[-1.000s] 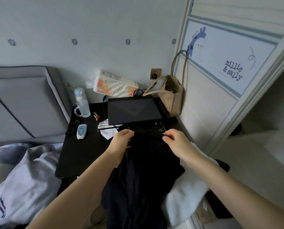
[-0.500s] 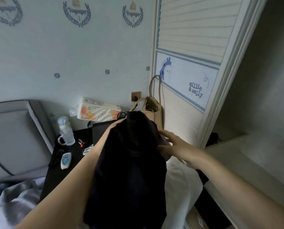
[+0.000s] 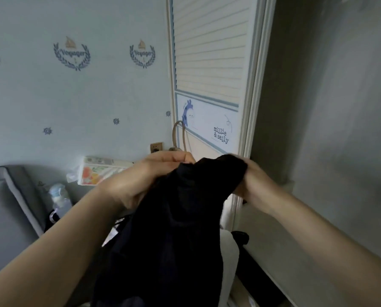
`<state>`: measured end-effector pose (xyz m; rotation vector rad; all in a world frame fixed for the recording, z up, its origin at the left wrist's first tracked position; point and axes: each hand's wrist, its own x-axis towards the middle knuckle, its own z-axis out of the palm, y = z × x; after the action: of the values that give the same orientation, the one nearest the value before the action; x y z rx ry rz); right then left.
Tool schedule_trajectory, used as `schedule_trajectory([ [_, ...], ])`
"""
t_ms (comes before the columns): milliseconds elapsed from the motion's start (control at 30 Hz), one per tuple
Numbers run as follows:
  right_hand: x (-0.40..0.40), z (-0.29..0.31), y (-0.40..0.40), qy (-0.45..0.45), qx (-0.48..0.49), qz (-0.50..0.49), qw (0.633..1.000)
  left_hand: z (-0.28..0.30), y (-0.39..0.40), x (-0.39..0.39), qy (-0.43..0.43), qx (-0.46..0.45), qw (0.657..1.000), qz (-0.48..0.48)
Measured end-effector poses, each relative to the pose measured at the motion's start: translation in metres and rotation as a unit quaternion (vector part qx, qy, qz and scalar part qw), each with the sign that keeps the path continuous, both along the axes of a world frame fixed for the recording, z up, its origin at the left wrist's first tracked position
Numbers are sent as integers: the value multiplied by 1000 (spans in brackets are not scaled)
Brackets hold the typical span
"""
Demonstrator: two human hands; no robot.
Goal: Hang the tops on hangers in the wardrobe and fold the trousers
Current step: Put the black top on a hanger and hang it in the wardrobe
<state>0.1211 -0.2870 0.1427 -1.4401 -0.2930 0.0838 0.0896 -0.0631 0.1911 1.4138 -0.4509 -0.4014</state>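
Black garment (image 3: 174, 229) hangs from both hands, left hand (image 3: 145, 180) and right hand (image 3: 249, 182) each clenched on its top edge.

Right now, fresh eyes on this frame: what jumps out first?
A black garment fills the centre, held up by its top edge: the left hand grips one side and the right hand the other. Behind them, at right, stands a louvred wardrobe door with a blue giraffe and "millie & sally" printed on it. Navy "Voyager" wreaths dot the wall at upper left.
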Motion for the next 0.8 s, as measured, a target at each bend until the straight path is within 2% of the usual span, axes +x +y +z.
schedule_trajectory([
  [33,-3,14,-13,-19,45,-41,998,5,-4,-6,2,-27,999,-18],
  [100,-11,41,-43,-85,77,-139,984,4,-10,3,11,-21,1000,11],
  [200,-28,70,-72,-132,-6,-208,969,0,-26,25,-13,46,995,84],
  [267,-33,76,-76,-122,-52,-212,968,-3,-40,34,-30,99,989,107],
  [367,-38,75,-77,-112,-151,-232,954,0,-70,34,-32,113,992,44],
  [433,-39,75,-76,-135,-240,-255,927,7,-96,26,-41,98,994,-9],
  [500,-40,75,-74,-166,-306,-247,904,14,-122,19,-108,113,987,-21],
  [567,-43,78,-74,-196,-343,-228,890,22,-138,12,-167,137,976,25],
  [633,-48,84,-84,-215,-348,-216,887,31,-143,10,-180,136,972,63],
  [700,-56,88,-97,-224,-326,-193,898,41,-141,11,-173,113,976,75],
  [800,-69,82,-110,-187,-257,-98,943,59,-143,14,-158,68,981,86],
])
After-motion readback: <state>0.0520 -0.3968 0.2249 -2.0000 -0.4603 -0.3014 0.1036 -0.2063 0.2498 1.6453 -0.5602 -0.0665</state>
